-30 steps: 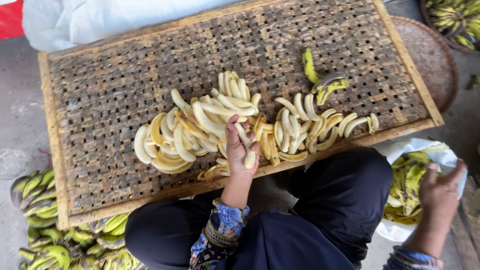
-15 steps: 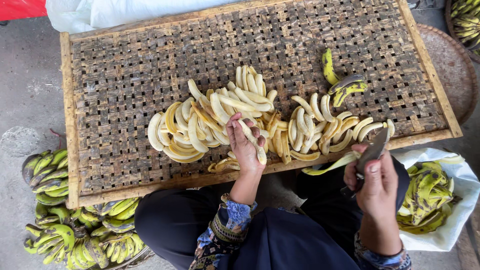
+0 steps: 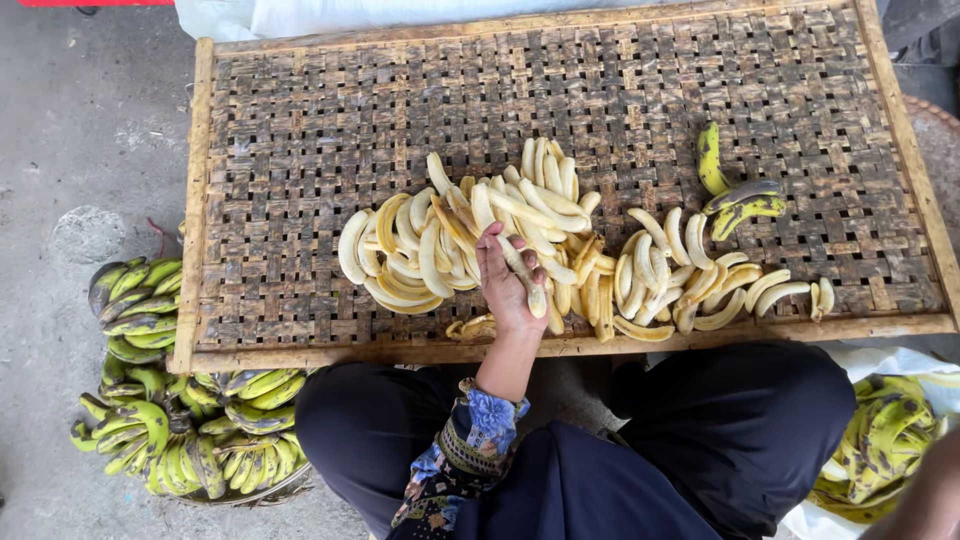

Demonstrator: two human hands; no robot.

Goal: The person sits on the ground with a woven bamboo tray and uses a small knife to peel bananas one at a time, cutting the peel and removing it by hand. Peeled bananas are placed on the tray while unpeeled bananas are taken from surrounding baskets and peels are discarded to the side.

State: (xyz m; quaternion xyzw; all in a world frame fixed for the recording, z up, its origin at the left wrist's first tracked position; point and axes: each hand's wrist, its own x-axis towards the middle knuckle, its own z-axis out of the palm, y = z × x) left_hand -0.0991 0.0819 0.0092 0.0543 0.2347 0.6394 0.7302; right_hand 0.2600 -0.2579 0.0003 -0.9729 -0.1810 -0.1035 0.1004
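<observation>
My left hand (image 3: 505,285) rests on the near part of a heap of peeled bananas (image 3: 440,240) and grips one peeled banana (image 3: 527,280) between thumb and fingers. The heap lies on a large woven bamboo tray (image 3: 300,150) with a wooden frame. A second spread of peeled bananas (image 3: 690,285) lies to the right. Two unpeeled yellow-green bananas (image 3: 735,195) sit behind it. Only a blurred bit of my right hand or arm (image 3: 930,495) shows at the bottom right corner, over a white bag of peels (image 3: 885,430).
Bunches of green and yellow unpeeled bananas (image 3: 165,400) are piled on the concrete floor (image 3: 80,120) at the left, beside the tray. My knees in dark trousers (image 3: 720,440) sit against the tray's near edge. A round woven lid (image 3: 940,140) lies beyond the tray's right side.
My right hand, which held a peel and a dark tool near the tray's front edge, has dropped to the bottom right corner. The left hand stays on the heap.
</observation>
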